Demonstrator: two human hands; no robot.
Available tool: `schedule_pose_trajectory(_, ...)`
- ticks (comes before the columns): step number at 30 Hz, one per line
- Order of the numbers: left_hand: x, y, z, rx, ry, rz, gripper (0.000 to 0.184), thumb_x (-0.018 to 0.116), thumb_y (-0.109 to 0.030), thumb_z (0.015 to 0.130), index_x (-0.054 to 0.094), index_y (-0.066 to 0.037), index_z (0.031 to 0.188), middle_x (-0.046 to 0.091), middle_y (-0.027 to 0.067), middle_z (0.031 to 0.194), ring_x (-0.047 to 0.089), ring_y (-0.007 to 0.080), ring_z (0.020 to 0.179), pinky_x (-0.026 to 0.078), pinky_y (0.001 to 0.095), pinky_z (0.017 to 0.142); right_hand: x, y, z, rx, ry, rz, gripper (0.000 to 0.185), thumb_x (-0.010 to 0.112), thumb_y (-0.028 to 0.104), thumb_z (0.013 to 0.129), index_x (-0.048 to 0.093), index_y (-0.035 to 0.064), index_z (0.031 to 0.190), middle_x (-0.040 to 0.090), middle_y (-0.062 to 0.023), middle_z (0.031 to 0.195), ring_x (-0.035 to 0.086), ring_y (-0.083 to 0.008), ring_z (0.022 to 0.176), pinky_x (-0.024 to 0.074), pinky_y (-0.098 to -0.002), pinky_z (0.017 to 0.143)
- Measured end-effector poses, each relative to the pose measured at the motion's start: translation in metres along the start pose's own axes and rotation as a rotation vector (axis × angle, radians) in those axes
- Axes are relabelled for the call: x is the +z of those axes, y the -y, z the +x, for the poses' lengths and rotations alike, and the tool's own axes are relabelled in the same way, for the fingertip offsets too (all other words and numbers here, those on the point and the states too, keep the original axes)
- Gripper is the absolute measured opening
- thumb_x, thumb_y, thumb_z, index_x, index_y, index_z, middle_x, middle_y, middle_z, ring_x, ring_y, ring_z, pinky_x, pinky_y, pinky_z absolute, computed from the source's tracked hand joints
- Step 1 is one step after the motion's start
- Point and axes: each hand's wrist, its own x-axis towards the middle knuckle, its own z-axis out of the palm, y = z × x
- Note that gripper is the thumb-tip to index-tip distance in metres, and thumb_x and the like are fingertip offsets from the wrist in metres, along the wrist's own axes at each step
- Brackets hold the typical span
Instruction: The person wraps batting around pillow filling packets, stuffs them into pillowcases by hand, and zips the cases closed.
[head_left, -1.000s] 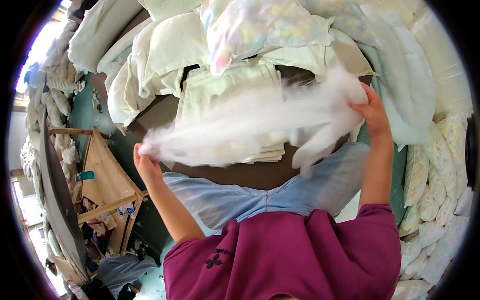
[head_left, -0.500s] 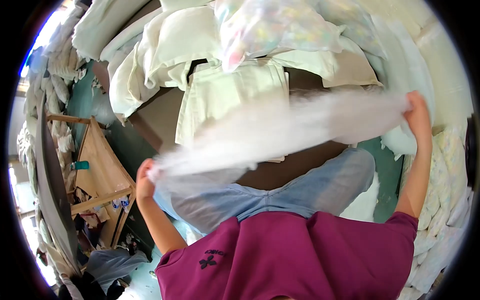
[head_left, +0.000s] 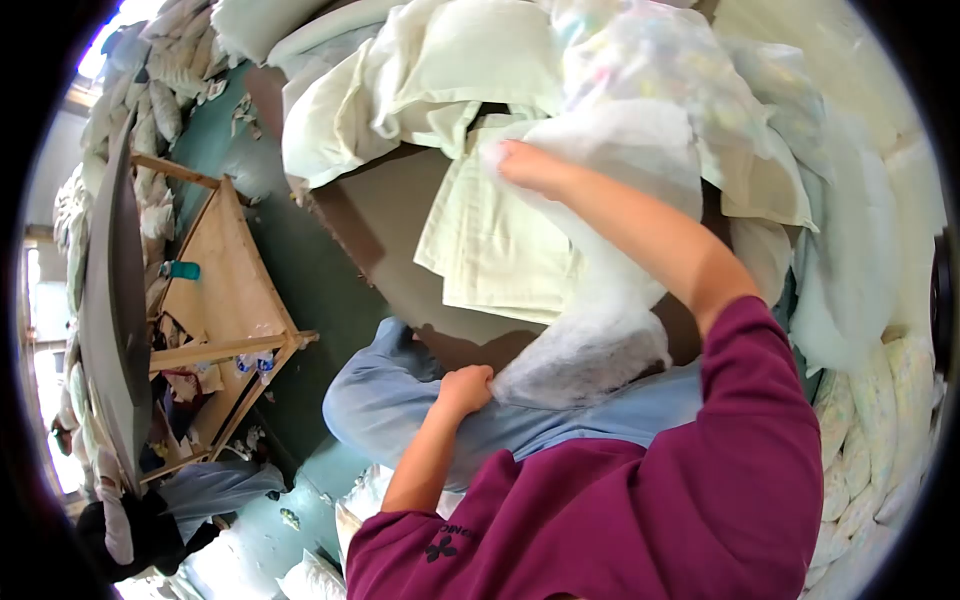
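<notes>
A thin, fluffy white sheet of batting (head_left: 615,270) hangs between my hands, its lower end bunched over my lap. My right hand (head_left: 532,170) is stretched across to the far side, its closed fingers gripping the sheet's upper edge. Low over my bent leg, my left hand (head_left: 466,388) is closed at the sheet's lower corner; its fingertips are partly hidden. Beneath the batting lies a folded cream cloth (head_left: 490,245) on a brown board-like surface (head_left: 375,225). The batting covers the cloth's right side.
Cream cushion-like fabric pieces (head_left: 475,65) and a clear bag with pastel contents (head_left: 650,60) line the far edge. Stacked white padding (head_left: 865,440) rises at right. At left stand a wooden frame (head_left: 225,290) and a grey panel (head_left: 115,310), with a person's legs (head_left: 215,490) beyond.
My right hand has swung left and forward with the batting; my left hand has come down and right to my lap. The sheet, stretched wide before, now hangs slack. The view has shifted.
</notes>
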Motion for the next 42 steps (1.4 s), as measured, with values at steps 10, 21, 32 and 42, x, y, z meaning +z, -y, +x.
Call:
schedule_pose_trajectory(10,0.010,0.031,0.063,-0.100,0.269,0.108,0.034,0.065,-0.029,0.076,0.070,-0.011,0.104,0.069,0.0118,0.106,0.065,0.0283,0.102,0.050,0.0425,0.083,0.030,-0.023,0.123,0.090,-0.113,0.110,0.086,0.068,0.034,0.077,0.027,0.0063,0.148,0.037,-0.0203,0.147,0.036,-0.0326,0.136,0.0308,-0.0367,0.110)
schedule_pose_trajectory(21,-0.057,-0.053,0.056,0.097,-0.269,-0.206,0.035,0.073,-0.026,0.073,0.059,-0.008,0.100,0.066,0.0120,0.092,0.064,0.0310,0.085,0.049,0.0404,0.071,-0.029,-0.129,-0.249,-0.788,0.110,-0.874,0.029,0.063,0.012,0.076,0.064,0.0128,0.106,0.060,-0.0053,0.116,0.052,-0.0250,0.118,0.0420,-0.0387,0.099)
schedule_pose_trajectory(32,-0.110,-0.026,0.099,-0.136,-0.249,-0.882,0.012,0.063,-0.007,0.083,0.062,0.002,0.092,0.066,0.0066,0.076,0.066,0.0148,0.066,0.053,0.0273,0.054,-0.048,-0.228,-0.295,-0.528,0.370,-1.059,0.012,0.060,0.018,0.079,0.061,0.0115,0.089,0.064,-0.0050,0.100,0.059,-0.0242,0.102,0.0461,-0.0361,0.087)
schedule_pose_trajectory(42,-0.105,0.018,0.110,-0.205,-0.388,-0.421,0.022,0.067,0.000,0.073,0.060,-0.001,0.094,0.065,0.0093,0.082,0.065,0.0253,0.073,0.053,0.0352,0.063,-0.068,-0.175,-0.269,0.282,0.732,-0.647,0.049,0.055,0.054,0.081,0.073,0.0122,0.099,0.070,-0.0097,0.097,0.065,-0.0281,0.094,0.0509,-0.0405,0.082)
